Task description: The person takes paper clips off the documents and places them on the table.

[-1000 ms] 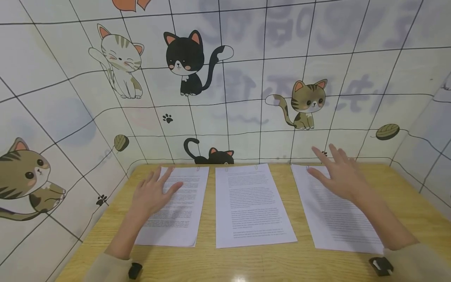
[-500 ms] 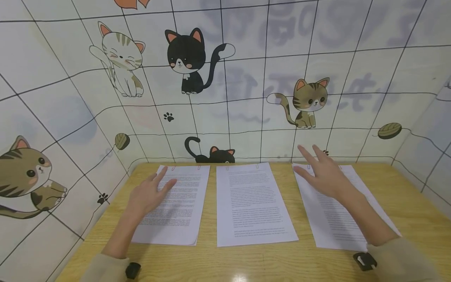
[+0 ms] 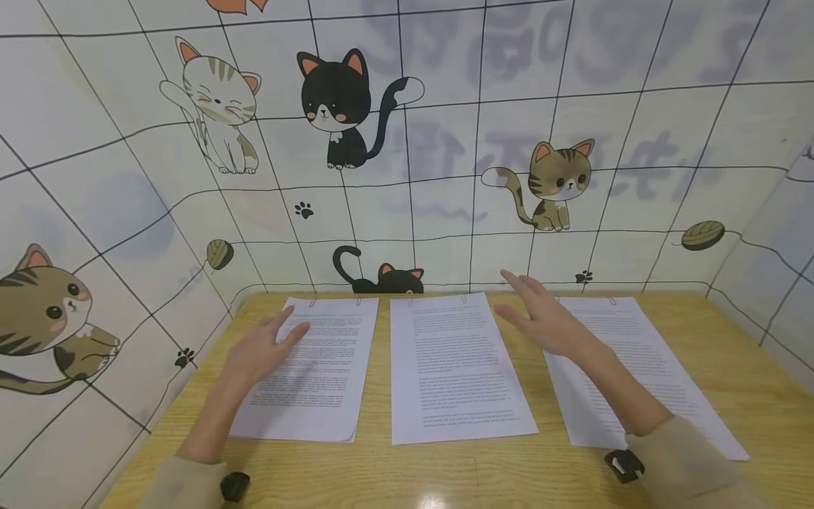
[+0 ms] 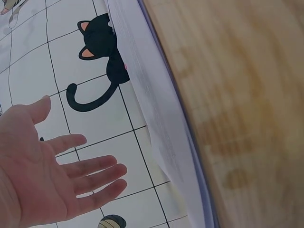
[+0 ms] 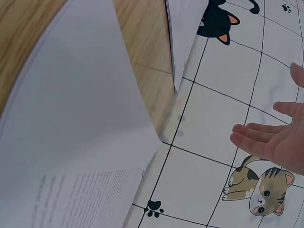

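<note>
Three clipped printed paper sets lie side by side on a wooden table [image 3: 445,474]: a left set [image 3: 318,375], a middle set [image 3: 454,367] and a right set [image 3: 642,367]. My left hand [image 3: 261,350] hovers flat over the left edge of the left set, fingers straight [image 4: 71,166]. My right hand [image 3: 540,318] is open with spread fingers, above the gap between the middle and right sets; its forearm crosses the right set. In the right wrist view the fingers [image 5: 270,137] stay straight and hold nothing.
Walls with cartoon cats [image 3: 337,106] close the table in at the back, left and right. Small paper clips [image 3: 463,300] sit at the top edges of the sets. Black wrist devices [image 3: 623,465] show on both sleeves. Bare wood lies along the near edge.
My right hand has swept left, from over the right set toward the middle set, uncovering the right set's top. My left hand has drawn slightly left and toward me.
</note>
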### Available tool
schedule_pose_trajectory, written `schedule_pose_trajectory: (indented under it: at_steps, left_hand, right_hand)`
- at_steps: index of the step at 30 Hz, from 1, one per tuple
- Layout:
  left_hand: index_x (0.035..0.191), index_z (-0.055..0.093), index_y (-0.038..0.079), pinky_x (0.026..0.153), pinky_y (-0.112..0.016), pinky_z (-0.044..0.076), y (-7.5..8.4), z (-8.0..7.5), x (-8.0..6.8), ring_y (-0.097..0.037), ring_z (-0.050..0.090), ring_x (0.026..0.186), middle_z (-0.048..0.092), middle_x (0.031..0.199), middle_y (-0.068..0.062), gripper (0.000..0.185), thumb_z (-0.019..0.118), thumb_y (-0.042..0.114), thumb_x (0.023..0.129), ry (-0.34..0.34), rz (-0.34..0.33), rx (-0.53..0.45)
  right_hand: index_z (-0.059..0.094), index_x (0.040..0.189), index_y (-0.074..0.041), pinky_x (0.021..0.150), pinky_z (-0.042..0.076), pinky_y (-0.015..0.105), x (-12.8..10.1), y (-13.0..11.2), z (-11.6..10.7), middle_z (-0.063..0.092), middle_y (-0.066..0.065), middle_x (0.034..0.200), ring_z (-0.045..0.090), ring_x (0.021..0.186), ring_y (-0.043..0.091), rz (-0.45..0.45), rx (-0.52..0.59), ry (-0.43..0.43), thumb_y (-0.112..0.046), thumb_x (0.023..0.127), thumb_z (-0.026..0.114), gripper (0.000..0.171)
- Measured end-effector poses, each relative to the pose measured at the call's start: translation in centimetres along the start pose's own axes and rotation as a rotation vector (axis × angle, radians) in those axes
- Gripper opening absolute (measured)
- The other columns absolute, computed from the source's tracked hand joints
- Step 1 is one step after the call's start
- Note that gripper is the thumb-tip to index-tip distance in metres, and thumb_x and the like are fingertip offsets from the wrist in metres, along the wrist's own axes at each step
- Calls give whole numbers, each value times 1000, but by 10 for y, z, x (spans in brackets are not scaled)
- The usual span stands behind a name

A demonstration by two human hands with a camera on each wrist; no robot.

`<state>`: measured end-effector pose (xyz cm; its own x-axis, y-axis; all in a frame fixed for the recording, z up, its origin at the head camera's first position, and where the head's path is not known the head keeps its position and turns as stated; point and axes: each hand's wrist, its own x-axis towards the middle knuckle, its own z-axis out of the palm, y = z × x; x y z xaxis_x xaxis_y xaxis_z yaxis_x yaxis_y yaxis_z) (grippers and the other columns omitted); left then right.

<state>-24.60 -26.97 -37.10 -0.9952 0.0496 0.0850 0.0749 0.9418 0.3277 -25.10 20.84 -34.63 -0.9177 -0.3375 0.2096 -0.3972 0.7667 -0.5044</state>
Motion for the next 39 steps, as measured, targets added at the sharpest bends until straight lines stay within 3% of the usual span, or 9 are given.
schedule_pose_trajectory:
  at_steps: [4, 11, 15, 21, 26, 31, 39]
  left_hand:
    - [158, 29, 5, 106, -73, 28, -7, -1, 0, -52, 28, 142, 32, 156, -30, 86, 31, 70, 101, -18, 1, -45]
    - [155, 33, -1, 109, -68, 28, -17, -4, 3, -52, 32, 141, 35, 154, -30, 80, 40, 60, 104, -14, 47, -123]
    - [154, 31, -4, 107, -66, 34, -24, -4, 4, -52, 41, 135, 37, 153, -30, 81, 43, 58, 103, -34, 42, -186]
    - [152, 31, -8, 97, -62, 45, -37, -3, 6, -52, 50, 126, 45, 144, -36, 74, 56, 42, 103, -65, 27, -258]
    - [149, 34, -8, 96, -61, 46, -47, -3, 7, -53, 49, 125, 45, 141, -39, 67, 59, 32, 102, -89, 14, -264]
    - [149, 34, -9, 96, -60, 45, -54, -5, 9, -54, 47, 125, 44, 140, -39, 67, 59, 33, 102, -132, -33, -265]
    - [146, 32, -14, 99, -60, 44, -62, -4, 15, -55, 46, 125, 42, 139, -43, 65, 56, 28, 103, -183, -99, -296]
  right_hand:
    - [22, 160, -5, 111, 19, 71, 8, -9, 11, 24, 25, 162, 18, 148, 49, -39, 72, -13, -47, 105, 48, 74]
    - [24, 158, 0, 105, 40, 63, 22, -22, 28, 32, 27, 157, 48, 131, 50, -56, 189, -25, -40, 105, 53, 72]
    - [30, 155, 1, 102, 46, 57, 30, -31, 38, 44, 32, 147, 55, 124, 48, -47, 232, -35, -34, 104, 56, 68]
    - [37, 153, -7, 98, 49, 53, 40, -44, 53, 52, 25, 142, 57, 125, 41, 49, 301, -102, -38, 102, 58, 64]
    - [39, 152, -12, 96, 51, 49, 45, -53, 63, 56, 19, 139, 60, 119, 37, 140, 409, -150, -38, 100, 61, 62]
    - [41, 150, -8, 96, 51, 47, 51, -64, 74, 59, 17, 133, 65, 109, 38, 163, 518, -189, -32, 100, 62, 60]
    - [44, 147, 0, 92, 54, 40, 62, -86, 102, 65, 17, 125, 68, 105, 34, 226, 662, -227, -23, 98, 65, 58]
